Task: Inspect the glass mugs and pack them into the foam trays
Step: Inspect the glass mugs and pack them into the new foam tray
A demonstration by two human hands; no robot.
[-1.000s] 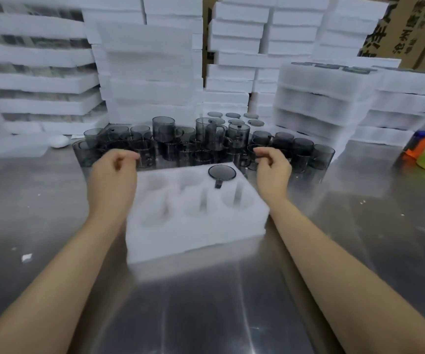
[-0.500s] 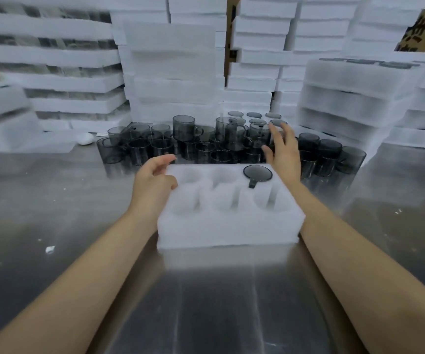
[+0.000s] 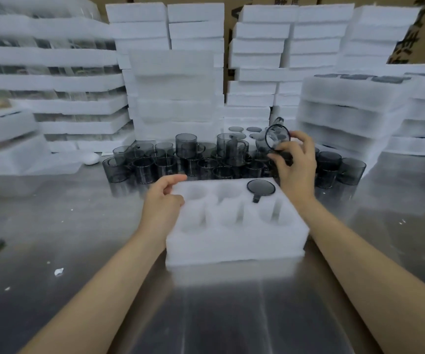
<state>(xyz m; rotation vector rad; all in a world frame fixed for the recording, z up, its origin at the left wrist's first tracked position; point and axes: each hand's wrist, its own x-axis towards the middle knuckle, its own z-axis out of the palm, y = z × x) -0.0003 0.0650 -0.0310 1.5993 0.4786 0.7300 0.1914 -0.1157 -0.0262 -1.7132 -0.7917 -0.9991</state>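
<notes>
Toward the far edge of the worktop: a crowd of smoked glass mugs stands upright, just behind the foam tray, within easy reach for picking.
Lifted mug: the right hand grips one glass mug above the crowd, fingers curled round its body; probably raised for a look before packing.
Mug's direction: it is tipped on its side, mouth turned toward the person, so its long axis runs roughly away from the viewer; the handle seems to stick up at the far end.
Left hand: the left hand rests on the tray's far-left corner, fingers loosely curled and thumb stretched along the top edge, gripping nothing; it looks set to steady the light foam.
Tray: it lies lengthwise across the middle of the worktop, six pockets in two rows.
Packed mug: one mug sits in the far-right pocket, handle pointing toward the near edge; five pockets are open.
Stage: inspection, I judge.
</notes>
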